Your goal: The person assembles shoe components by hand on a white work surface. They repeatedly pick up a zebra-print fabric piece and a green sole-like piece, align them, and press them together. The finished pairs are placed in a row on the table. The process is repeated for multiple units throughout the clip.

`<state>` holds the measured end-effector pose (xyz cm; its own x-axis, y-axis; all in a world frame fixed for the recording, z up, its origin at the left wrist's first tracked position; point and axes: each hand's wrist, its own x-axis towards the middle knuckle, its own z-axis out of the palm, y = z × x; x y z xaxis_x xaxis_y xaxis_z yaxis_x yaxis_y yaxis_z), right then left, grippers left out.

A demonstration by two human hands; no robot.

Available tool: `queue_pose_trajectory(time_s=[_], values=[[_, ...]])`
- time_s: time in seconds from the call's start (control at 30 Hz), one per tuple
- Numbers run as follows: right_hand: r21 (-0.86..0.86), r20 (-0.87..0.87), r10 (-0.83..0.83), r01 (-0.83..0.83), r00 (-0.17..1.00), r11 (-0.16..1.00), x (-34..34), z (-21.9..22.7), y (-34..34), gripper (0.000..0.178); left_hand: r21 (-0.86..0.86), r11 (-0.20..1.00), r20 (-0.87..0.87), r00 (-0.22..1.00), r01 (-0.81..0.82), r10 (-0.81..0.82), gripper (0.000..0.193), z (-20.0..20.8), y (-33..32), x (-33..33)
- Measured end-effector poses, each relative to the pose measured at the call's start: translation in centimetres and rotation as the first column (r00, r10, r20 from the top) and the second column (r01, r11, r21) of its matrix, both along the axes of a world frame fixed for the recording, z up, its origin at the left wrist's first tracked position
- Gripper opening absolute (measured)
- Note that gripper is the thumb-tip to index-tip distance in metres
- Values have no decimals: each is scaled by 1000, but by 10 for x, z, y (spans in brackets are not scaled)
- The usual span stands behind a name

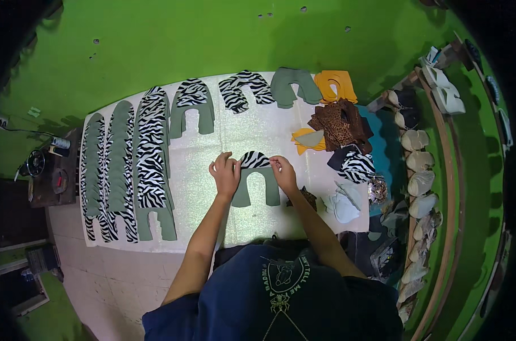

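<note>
In front of me a sage-green U-shaped cut piece [244, 184] lies on the pale glittery sheet, its two legs toward me. A zebra-print half-moon piece [254, 159] sits over its curved far end. My left hand [226, 172] holds the left end of the zebra piece at thumb and forefinger, the other fingers spread. With closed fingertips my right hand [283, 171] pinches the right end. What lies under the fingertips is hidden. Beside my right forearm is a dark leopard-print scrap [304, 199], partly covered by the arm.
Overlapping rows of green and zebra pieces [152, 148] cover the table's left side. Along the far edge lie zebra [246, 91], green [295, 85] and orange [336, 85] pieces. Leopard-print pieces [340, 126] and white scraps [343, 203] lie right. A wooden rack [440, 142] holds shoe forms.
</note>
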<state>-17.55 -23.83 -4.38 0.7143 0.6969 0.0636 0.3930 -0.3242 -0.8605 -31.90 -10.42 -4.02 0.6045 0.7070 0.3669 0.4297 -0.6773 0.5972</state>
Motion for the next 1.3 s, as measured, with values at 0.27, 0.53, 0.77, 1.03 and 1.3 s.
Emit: queue_pose_trajectory(time_s=[0.27,0.53,0.77,1.03,1.3], values=[[-21,-3,-18,18,1000,1000,-1,1,0,15,2,1000,-22,1000,-6,6,12,-5,1,0],[-41,51,-39,41,998,998,-4,1,2,16,11,1000,-44,999,-25,25,13,-7,1,1],[-15,96,-50,51,994,999,-5,0,2,16,-33,999,-69,998,-8,6,15,-4,0,0],[-55,287,-47,66,957,996,-13,3,3,16,26,1000,-83,996,-17,19,17,-6,-1,1],[-109,463,-13,71,886,992,-15,2,3,16,56,998,-98,995,-26,31,17,-8,-2,2]])
